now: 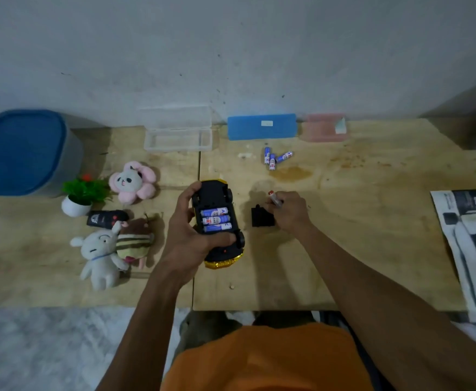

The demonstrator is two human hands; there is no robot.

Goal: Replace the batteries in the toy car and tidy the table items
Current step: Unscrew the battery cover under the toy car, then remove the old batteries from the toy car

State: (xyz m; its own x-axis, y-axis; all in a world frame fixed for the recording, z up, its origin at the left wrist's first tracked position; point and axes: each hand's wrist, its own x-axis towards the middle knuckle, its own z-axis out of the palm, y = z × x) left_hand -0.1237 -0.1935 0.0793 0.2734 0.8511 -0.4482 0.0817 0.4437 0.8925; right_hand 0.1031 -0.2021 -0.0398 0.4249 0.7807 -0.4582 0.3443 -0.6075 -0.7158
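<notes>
Your left hand (pixel 187 235) has its fingers clamped around the upturned yellow-and-black toy car (pixel 220 224), three blue batteries (pixel 216 220) seated in its open bay. Your right hand (pixel 292 211), fingers closed on a small tool (pixel 275 198), rests beside the black cover (pixel 261 217). Three loose batteries (pixel 275 158) lie farther back on the surface (pixel 358 221).

Domestic setting, most likely a room in a home. Evidence: a bare plywood worktop (pixel 344 249), stained, pushed against a plain, marked plaster wall (pixel 231 52). On it lie household and play items: three soft toys, namely a pink flower toy (pixel 133 182), a white toy (pixel 101 256) and a striped toy (pixel 135 244); a small potted plant (pixel 83 194); a blue-lidded storage tub (pixel 22 152); plastic cases in clear (pixel 178 138), blue (pixel 261 127) and pink (pixel 323 127); and a newspaper (pixel 474 244) at the right edge. No professional equipment noted.
</notes>
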